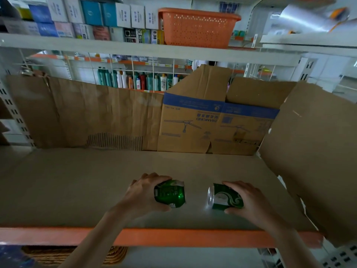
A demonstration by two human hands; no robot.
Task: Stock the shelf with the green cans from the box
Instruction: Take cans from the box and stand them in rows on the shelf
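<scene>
My left hand (142, 192) grips a green can (171, 194), held on its side above the beige shelf board (77, 186). My right hand (249, 200) grips a second green can (225, 197), also tipped sideways with its silver end pointing left. Both cans hover near the front middle of the shelf, about a hand's width apart. The box the cans come from is not in view.
Flattened cardboard (87, 113) lines the back of the shelf, with a printed carton panel (212, 124) to the right and a cardboard flap (313, 151) at the right side. An orange shelf edge (173, 237) runs along the front. An orange basket (197, 28) sits on the shelf above.
</scene>
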